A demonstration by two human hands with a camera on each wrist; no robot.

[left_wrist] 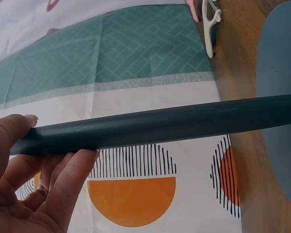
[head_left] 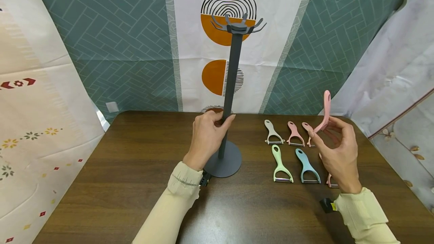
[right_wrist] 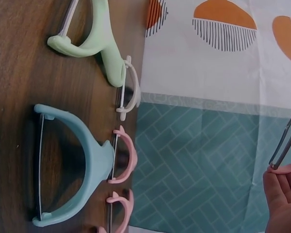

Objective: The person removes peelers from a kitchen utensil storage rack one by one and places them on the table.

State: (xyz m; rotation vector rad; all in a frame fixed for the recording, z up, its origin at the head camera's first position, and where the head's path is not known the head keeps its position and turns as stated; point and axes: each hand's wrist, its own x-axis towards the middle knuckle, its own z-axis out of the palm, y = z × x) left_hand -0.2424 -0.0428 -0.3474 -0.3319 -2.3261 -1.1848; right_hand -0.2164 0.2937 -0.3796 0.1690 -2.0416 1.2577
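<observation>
A dark grey stand has a tall pole (head_left: 232, 67), a ring of hooks (head_left: 239, 28) at its top and a round base (head_left: 228, 166). My left hand (head_left: 206, 138) grips the pole low down, thumb on one side and fingers on the other, as the left wrist view confirms. At the right, my right hand (head_left: 340, 157) pinches a pink peeler (head_left: 327, 108) above the table, its handle pointing up. Its metal blade (right_wrist: 284, 143) shows at the right edge of the right wrist view. No peeler hangs on the hooks.
On the brown table (head_left: 135, 183) lie a white peeler (head_left: 269, 126), two pink peelers behind, a green peeler (head_left: 278, 157) and a blue peeler (head_left: 305, 163). Another pink peeler (head_left: 329, 179) is partly hidden by my right hand. Patterned cloth (head_left: 129, 67) hangs behind.
</observation>
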